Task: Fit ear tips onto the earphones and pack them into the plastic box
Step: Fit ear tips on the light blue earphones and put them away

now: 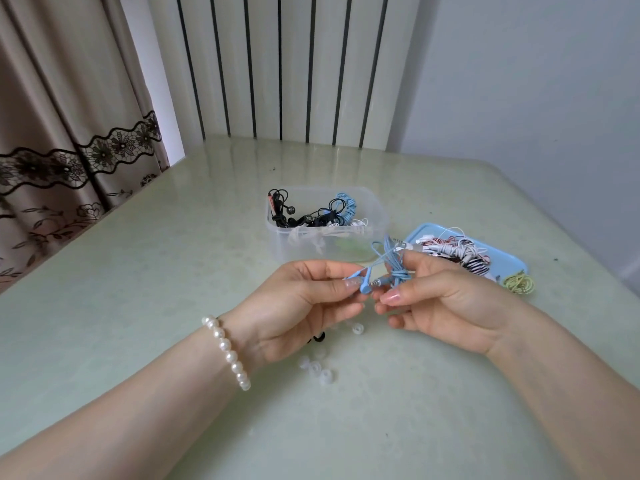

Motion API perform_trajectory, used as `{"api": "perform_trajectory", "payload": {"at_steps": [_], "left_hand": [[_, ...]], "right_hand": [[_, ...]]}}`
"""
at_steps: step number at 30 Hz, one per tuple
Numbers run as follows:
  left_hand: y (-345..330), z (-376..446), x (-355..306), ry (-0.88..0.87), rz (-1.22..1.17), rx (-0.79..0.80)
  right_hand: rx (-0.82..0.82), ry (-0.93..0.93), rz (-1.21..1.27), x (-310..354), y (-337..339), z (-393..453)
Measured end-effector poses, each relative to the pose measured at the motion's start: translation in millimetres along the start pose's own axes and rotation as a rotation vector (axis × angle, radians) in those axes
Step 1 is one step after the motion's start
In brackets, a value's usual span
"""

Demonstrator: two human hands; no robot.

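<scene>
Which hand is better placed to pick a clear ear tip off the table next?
Probably the right hand: it grips only the wound blue cable with its lower fingers free near a clear ear tip. The left hand pinches the blue earbud, steadying it for fitting.

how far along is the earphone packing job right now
Done: several coiled sets, black, blue and white, already lie in the plastic box. In hand: the left hand pinches a blue earbud while the right hand holds its bundled cable. Left: more sets on the blue tray, and loose ear tips on the table.
</scene>
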State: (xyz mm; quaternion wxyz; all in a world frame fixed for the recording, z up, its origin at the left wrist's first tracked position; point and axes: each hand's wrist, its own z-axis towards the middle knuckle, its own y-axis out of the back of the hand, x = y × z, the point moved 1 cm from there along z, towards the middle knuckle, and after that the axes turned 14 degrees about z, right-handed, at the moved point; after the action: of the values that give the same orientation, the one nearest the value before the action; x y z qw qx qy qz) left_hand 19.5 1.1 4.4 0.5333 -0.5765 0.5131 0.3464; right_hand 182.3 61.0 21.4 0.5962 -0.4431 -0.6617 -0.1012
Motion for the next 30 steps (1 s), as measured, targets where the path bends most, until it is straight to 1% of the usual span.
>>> {"api": "perform_trajectory", "payload": {"at_steps": [2, 4, 8, 11, 14, 18, 22, 24, 27, 30], "left_hand": [[-0.9, -0.5, 0.2, 0.002, 0.014, -0.007], [-2.2, -1.2, 0.9, 0.005, 0.03, -0.007], [-3.5, -1.2, 2.0, 0.039, 0.017, -0.039], [-1.9, -1.3, 0.9, 0.059, 0.015, -0.053], [0.0, -1.3, -0.4, 0.069, 0.005, -0.062], [-1.6, -2.1, -0.5, 0.073, 0.038, -0.046], [-1.0, -3.0, -4.9, 0.059, 0.028, -0.035], [2.3, -2.2, -8.1, 0.04, 0.031, -0.045], [11.1, -0.3, -12.4, 0.003, 0.066, -0.096], [18.6, -0.7, -15.5, -0.016, 0.048, -0.093]], "right_hand": [[-0.029, 0.009, -0.008, -1.5, -4.3, -0.8], [-0.077, 0.077, -0.062, -3.7, -8.4, -1.4], [-0.157, 0.378, -0.374, -7.5, -15.0, -1.3], [-0.115, 0.582, -0.503, -10.2, -14.6, -0.6], [-0.15, 0.71, -0.612, -10.4, -15.0, -1.2], [-0.129, 0.752, -0.647, -11.4, -17.8, -0.8], [-0.073, 0.762, -0.561, -8.4, -18.1, -1.8], [-0.126, 0.746, -0.515, -5.2, -16.7, -2.7], [-0.261, 0.724, -0.418, 2.6, -8.8, -3.6], [-0.296, 0.726, -0.284, 11.3, -4.1, -7.2]]}}
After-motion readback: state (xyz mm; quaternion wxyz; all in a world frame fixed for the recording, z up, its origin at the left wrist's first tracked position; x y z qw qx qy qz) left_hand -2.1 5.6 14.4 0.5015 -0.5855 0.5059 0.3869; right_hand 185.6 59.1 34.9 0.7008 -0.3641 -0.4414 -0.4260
